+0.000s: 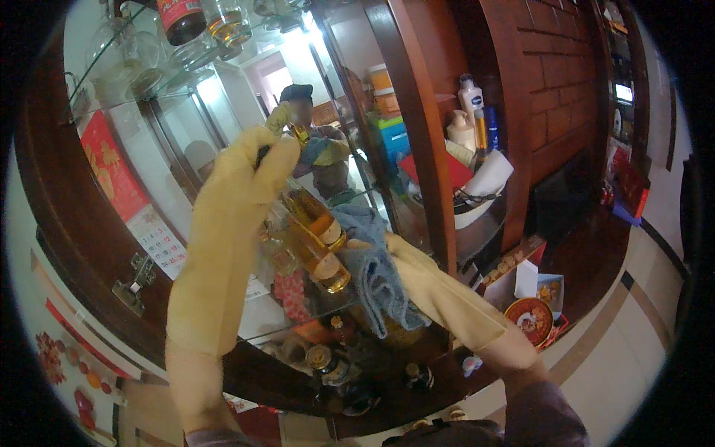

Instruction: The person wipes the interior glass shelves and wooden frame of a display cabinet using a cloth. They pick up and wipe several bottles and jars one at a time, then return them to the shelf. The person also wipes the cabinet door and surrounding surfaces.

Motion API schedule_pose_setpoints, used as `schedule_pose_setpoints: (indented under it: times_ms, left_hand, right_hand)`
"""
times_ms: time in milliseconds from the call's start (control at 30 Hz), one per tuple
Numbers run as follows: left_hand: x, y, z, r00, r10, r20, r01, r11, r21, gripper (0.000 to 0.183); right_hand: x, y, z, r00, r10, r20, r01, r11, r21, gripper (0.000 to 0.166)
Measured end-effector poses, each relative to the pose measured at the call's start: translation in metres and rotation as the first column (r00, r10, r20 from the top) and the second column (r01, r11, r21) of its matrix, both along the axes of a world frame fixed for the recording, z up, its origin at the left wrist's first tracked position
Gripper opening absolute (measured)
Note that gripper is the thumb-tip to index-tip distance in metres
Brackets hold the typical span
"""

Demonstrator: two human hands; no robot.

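A yellow rubber glove covers my left hand (254, 167), raised before the mirrored cabinet, its fingers curled around the neck end of a tilted glass bottle (315, 220) of amber liquid. A second amber shape like a bottle (318, 262) lies close beside it; whether it is separate or a reflection I cannot tell. My right hand (413, 262), gloved alike, holds a blue-grey cloth (377, 274) against the bottle's lower end. The fingers under the cloth are partly hidden. The mirror reflects a person in a dark cap with a yellow glove and a bottle.
Glass shelves (162, 86) above hold a dark bottle (181, 22) and glassware. Below stand several dark bottles (329, 363). At right, a wooden post (424, 128) borders a shelf with a filled white basket (475, 215). A round red tin (528, 321) and open boxes sit lower right.
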State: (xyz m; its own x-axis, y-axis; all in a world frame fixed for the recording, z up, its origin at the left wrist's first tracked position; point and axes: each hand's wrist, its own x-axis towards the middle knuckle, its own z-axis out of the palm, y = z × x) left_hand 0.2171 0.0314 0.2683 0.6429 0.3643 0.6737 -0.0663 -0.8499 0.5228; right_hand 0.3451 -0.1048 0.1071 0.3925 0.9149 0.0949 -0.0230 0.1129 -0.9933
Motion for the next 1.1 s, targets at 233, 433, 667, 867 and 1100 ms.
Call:
schedule_pose_setpoints:
  times_ms: [233,433,667,867,1100]
  left_hand:
    - [-0.001,-0.003,0.004,0.954,-0.272,0.123,0.291,0.941,-0.176,0.019]
    - [0.006,0.009,-0.014,0.913,-0.389,-0.126,0.367,0.915,-0.166,0.022]
    - [0.017,0.015,-0.022,0.951,-0.290,-0.103,0.285,0.956,-0.062,0.023]
    - [0.022,0.016,-0.001,0.999,0.038,-0.039,-0.029,0.980,0.198,0.031]
    - [0.057,0.027,-0.004,0.913,0.409,0.000,-0.331,0.739,0.586,0.040]
  right_hand:
    - [-0.004,0.043,-0.008,0.816,0.211,-0.537,0.078,0.882,0.465,0.077]
    - [-0.022,0.012,0.008,0.801,0.540,-0.257,-0.244,0.688,0.683,0.071]
    - [-0.013,0.007,0.019,0.894,0.428,-0.133,-0.249,0.721,0.646,0.053]
    - [-0.003,0.035,-0.005,0.849,0.372,-0.375,-0.084,0.796,0.599,0.050]
    - [-0.044,0.004,-0.004,0.676,-0.736,0.014,0.729,0.672,0.133,0.062]
